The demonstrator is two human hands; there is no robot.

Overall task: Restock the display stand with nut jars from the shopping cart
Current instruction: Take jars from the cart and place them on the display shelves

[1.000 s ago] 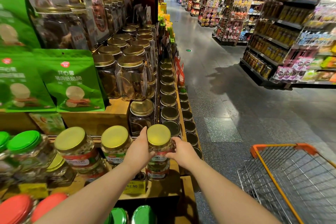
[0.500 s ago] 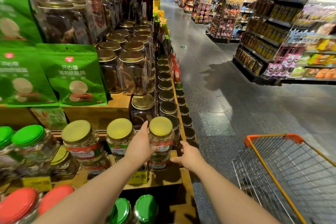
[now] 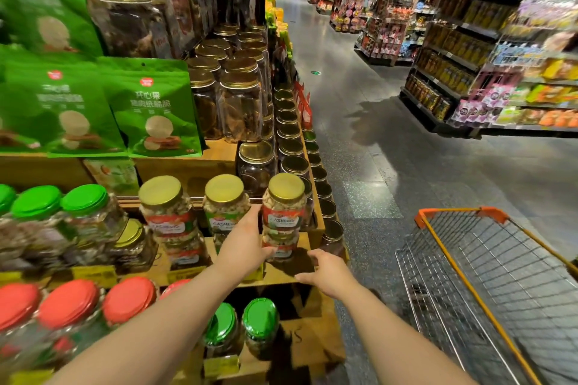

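A gold-lidded cashew jar stands stacked on another jar at the right end of the wooden display stand. My left hand rests against the stack's left side, thumb curled round the lower jar. My right hand hovers just off the stack's lower right, fingers relaxed, holding nothing. Two more gold-lidded cashew jars stand in a row to the left. The wire shopping cart with an orange rim stands at the lower right; no jar shows in the visible part of its basket.
Green-lidded jars and red-lidded jars fill the stand's left side and lower tier. Green snack bags and tall brown jars sit on the upper tiers. An aisle with stocked shelves runs ahead on the right.
My right hand let go of the cashew jar and dropped back toward me. The left hand stayed on the stack. The view shifted slightly lower and right.
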